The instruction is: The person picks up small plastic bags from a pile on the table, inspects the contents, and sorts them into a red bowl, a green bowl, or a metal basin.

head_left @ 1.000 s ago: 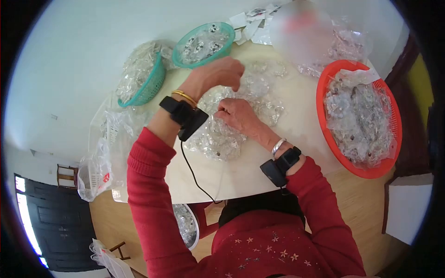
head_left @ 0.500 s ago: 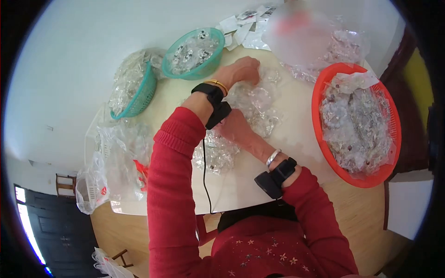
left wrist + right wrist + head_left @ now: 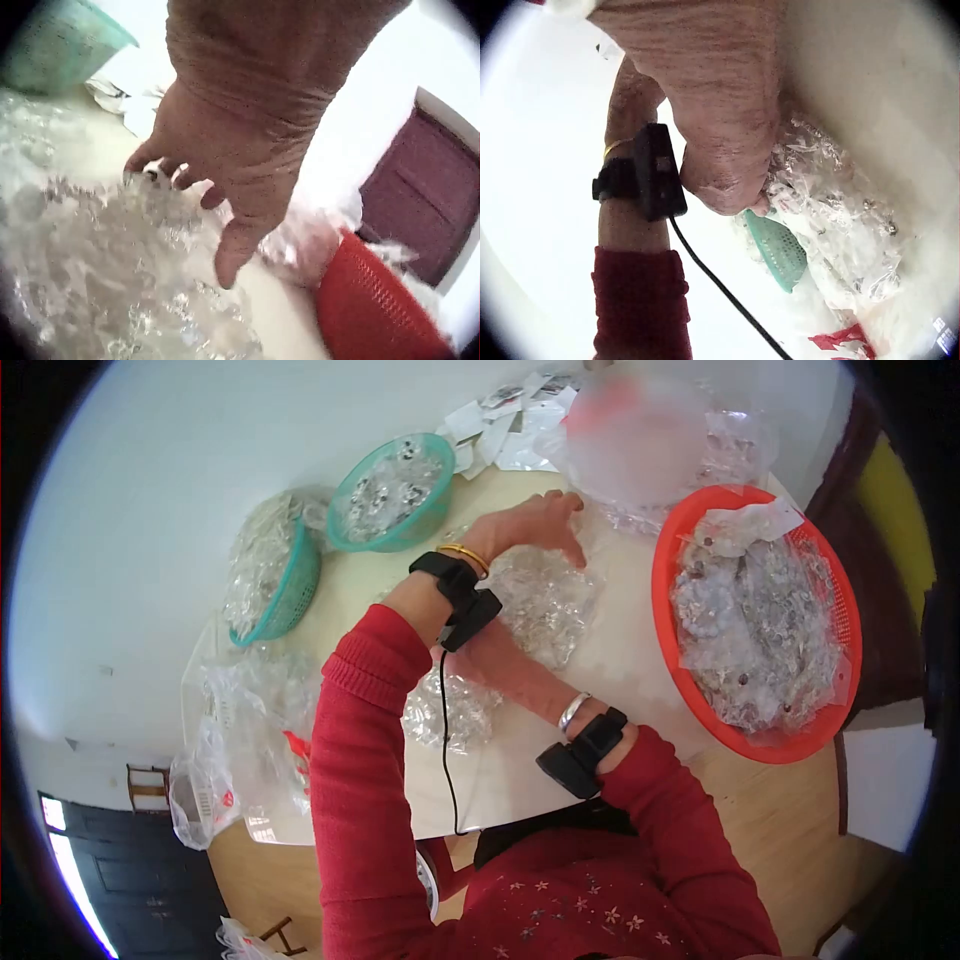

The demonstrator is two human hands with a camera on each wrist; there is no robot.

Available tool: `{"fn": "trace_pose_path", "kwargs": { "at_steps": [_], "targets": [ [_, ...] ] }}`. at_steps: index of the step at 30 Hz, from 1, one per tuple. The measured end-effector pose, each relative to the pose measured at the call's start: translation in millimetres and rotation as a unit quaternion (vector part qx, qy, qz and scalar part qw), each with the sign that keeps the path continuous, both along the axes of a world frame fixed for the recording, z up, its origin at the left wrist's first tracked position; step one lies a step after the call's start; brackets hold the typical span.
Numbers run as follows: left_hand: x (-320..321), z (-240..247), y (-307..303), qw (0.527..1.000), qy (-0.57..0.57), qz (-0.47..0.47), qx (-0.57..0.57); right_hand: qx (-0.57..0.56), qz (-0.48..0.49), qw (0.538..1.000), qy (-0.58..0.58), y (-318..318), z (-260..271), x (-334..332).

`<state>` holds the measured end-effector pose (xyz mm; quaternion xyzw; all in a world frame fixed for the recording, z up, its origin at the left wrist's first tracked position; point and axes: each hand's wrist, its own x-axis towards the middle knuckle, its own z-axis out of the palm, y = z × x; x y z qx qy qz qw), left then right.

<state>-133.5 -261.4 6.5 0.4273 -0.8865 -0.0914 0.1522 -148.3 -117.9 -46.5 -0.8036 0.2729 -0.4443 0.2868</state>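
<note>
In the head view my left hand [image 3: 535, 525] is stretched over the far part of a pile of small clear plastic packets [image 3: 550, 605], with fingers spread and thumb apart. The left wrist view shows the same hand [image 3: 232, 165] above the packets [image 3: 112, 270], holding nothing. Nearer to the body, my right hand [image 3: 485, 655] is at a second heap of packets [image 3: 450, 715], partly covered by the left wrist's camera. Seen from the right wrist, that hand [image 3: 724, 157] has bent fingers right against packets [image 3: 832, 210] with small metallic bits inside; its fingertips are mostly hidden.
A red basket [image 3: 672, 650] full of packets stands at right. Two green baskets [image 3: 400, 538] with packets are at back left. Clear plastic bags [image 3: 250, 710] lie at left, white cards [image 3: 490, 435] at the back. A black cable [image 3: 446, 750] hangs from the left wrist.
My left hand has gone from curled fingers over the pile to spread fingers farther right. The right hand has shifted slightly toward the body and left. The head view has turned a little.
</note>
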Motion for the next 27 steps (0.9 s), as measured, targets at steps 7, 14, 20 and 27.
{"fn": "trace_pose_path", "kwargs": {
  "at_steps": [7, 14, 20, 27],
  "targets": [
    [-26.9, 26.9, 20.6, 0.987, -0.082, 0.082, 0.108, -0.098, 0.045, 0.993, -0.040, 0.4, -5.2, -9.3],
    [25.8, 83.4, 28.4, 0.983, -0.043, 0.166, 0.063, 0.030, 0.078, 0.996, -0.019, 5.7, 13.1, -8.2],
    [94.0, 121.2, 72.1, 0.954, -0.140, 0.226, 0.141, 0.033, 0.095, 0.994, -0.034, 9.8, 14.1, -13.2],
    [141.5, 29.6, 28.1, 0.972, -0.229, 0.039, -0.044, 0.024, 0.103, 0.994, -0.007, 7.0, 16.8, -15.9]
  ]
}}
